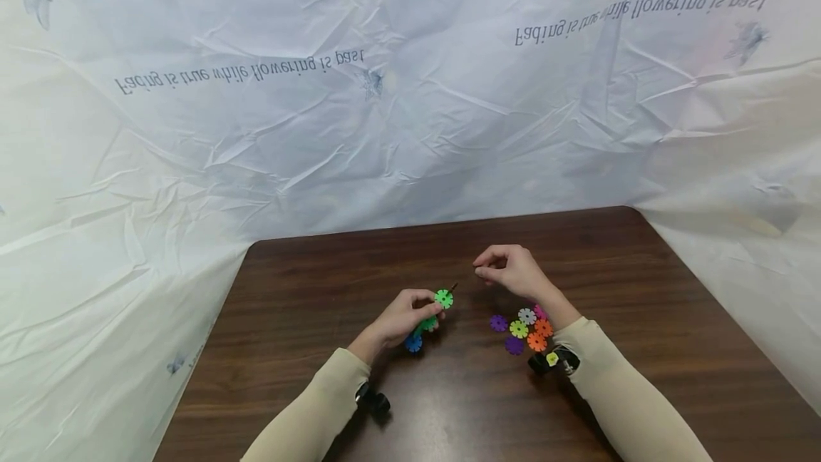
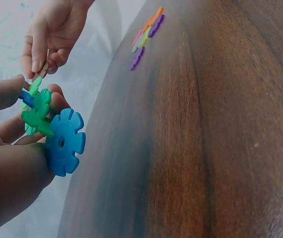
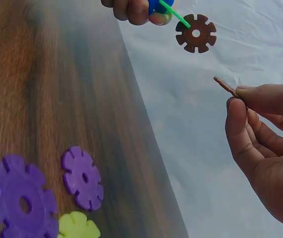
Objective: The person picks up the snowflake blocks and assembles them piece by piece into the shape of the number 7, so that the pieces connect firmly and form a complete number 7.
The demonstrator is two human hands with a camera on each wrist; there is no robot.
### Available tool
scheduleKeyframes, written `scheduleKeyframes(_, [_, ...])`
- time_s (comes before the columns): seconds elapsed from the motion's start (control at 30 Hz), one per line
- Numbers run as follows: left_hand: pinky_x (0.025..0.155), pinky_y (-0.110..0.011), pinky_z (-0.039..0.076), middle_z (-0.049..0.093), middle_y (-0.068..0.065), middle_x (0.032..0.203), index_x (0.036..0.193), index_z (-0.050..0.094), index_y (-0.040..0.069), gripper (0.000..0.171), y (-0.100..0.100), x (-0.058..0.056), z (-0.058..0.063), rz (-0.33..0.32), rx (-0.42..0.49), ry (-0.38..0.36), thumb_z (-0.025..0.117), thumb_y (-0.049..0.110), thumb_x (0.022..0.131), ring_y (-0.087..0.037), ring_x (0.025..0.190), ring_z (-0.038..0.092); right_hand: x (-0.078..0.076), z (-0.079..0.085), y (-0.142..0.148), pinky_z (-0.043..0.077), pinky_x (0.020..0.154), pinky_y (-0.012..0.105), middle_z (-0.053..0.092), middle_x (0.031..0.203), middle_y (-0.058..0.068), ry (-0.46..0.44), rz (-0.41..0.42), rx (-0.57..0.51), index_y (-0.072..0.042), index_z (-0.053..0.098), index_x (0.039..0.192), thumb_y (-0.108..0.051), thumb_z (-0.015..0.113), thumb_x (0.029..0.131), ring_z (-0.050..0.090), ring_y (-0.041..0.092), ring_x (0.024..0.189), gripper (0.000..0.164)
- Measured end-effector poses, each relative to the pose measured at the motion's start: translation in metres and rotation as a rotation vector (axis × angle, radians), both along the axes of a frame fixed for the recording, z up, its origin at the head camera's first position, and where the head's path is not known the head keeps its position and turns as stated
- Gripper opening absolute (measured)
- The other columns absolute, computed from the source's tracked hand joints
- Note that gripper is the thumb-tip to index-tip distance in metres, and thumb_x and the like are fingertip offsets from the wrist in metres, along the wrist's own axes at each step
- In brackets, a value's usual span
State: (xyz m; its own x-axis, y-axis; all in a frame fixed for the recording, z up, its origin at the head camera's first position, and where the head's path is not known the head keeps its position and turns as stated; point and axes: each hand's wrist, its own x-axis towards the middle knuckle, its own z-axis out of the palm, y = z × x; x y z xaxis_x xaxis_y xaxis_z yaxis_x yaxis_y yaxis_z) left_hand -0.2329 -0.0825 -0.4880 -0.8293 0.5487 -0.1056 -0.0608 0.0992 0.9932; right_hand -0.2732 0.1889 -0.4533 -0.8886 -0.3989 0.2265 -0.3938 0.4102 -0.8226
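Observation:
My left hand (image 1: 405,314) holds a small joined cluster of notched plastic discs over the table. In the left wrist view the cluster shows a blue disc (image 2: 68,141) facing the camera and green discs (image 2: 43,103) slotted together beside the thumb. A brown disc (image 3: 196,42) is fixed to its far end, attached to a green disc seen edge-on. My right hand (image 1: 513,271) pinches a second brown disc (image 3: 223,85) between thumb and fingertips, a short way from the cluster; it appears edge-on in the right wrist view.
Loose discs lie on the brown wooden table (image 1: 308,348) below my right forearm: purple (image 1: 498,323), yellow-green (image 1: 519,329), white (image 1: 527,316), orange (image 1: 536,341) and pink. A white printed sheet (image 1: 410,127) hangs behind and around the table.

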Motion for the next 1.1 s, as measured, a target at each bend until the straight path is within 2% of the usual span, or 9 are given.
scheduleKeyframes(0.23, [0.068,-0.033,0.055,0.067,-0.017,0.096,0.115,0.061,-0.01,0.03,0.0,-0.002,0.0,0.006,-0.006,-0.011,0.057,0.014,0.099,-0.015,0.071,0.061,0.0,0.002,-0.01,0.056,0.064,0.049,0.071,0.086,0.013,-0.011,0.029,-0.037,-0.015,0.072,0.098,-0.021,0.07,0.091,0.065,0.04,0.075,0.009])
scheduleKeyframes(0.33, [0.067,-0.032,0.055,0.067,-0.012,0.094,0.114,0.062,-0.009,0.028,0.0,-0.002,-0.001,0.007,-0.001,-0.009,0.056,0.014,0.1,-0.015,0.071,0.061,-0.001,0.002,-0.014,0.056,0.064,0.05,0.071,0.086,0.01,-0.012,0.033,-0.042,-0.015,0.072,0.098,-0.021,0.071,0.091,0.065,0.039,0.075,0.009])
scheduleKeyframes(0.47, [0.068,-0.033,0.055,0.067,-0.016,0.095,0.115,0.06,-0.011,0.03,-0.001,-0.003,-0.001,0.001,0.005,-0.001,0.057,0.014,0.1,-0.015,0.071,0.06,-0.001,0.003,-0.017,0.055,0.064,0.053,0.071,0.086,0.006,-0.018,0.036,-0.041,-0.016,0.072,0.097,-0.019,0.071,0.091,0.067,0.038,0.075,0.008])
scheduleKeyframes(0.6, [0.069,-0.034,0.055,0.067,-0.017,0.096,0.117,0.058,-0.014,0.033,-0.002,-0.004,-0.001,-0.007,0.001,0.008,0.057,0.014,0.099,-0.015,0.071,0.06,0.0,0.003,-0.019,0.055,0.067,0.056,0.071,0.087,0.008,-0.037,0.045,-0.042,-0.016,0.072,0.098,-0.016,0.07,0.091,0.067,0.04,0.077,0.007])
scheduleKeyframes(0.83, [0.069,-0.036,0.055,0.067,-0.013,0.095,0.116,0.06,-0.012,0.031,-0.003,-0.005,0.0,-0.012,0.001,0.011,0.056,0.014,0.1,-0.015,0.071,0.06,-0.002,0.002,-0.022,0.055,0.068,0.057,0.071,0.088,0.011,-0.043,0.061,-0.037,-0.004,0.071,0.103,-0.017,0.07,0.091,0.068,0.033,0.074,0.017])
scheduleKeyframes(1.1, [0.07,-0.036,0.055,0.067,-0.02,0.098,0.118,0.059,-0.014,0.033,-0.004,-0.004,0.001,-0.011,-0.015,0.021,0.056,0.013,0.1,-0.015,0.072,0.06,-0.002,0.0,-0.025,0.056,0.07,0.056,0.071,0.088,0.008,-0.064,0.076,-0.054,-0.007,0.072,0.101,-0.016,0.07,0.091,0.068,0.032,0.074,0.014])
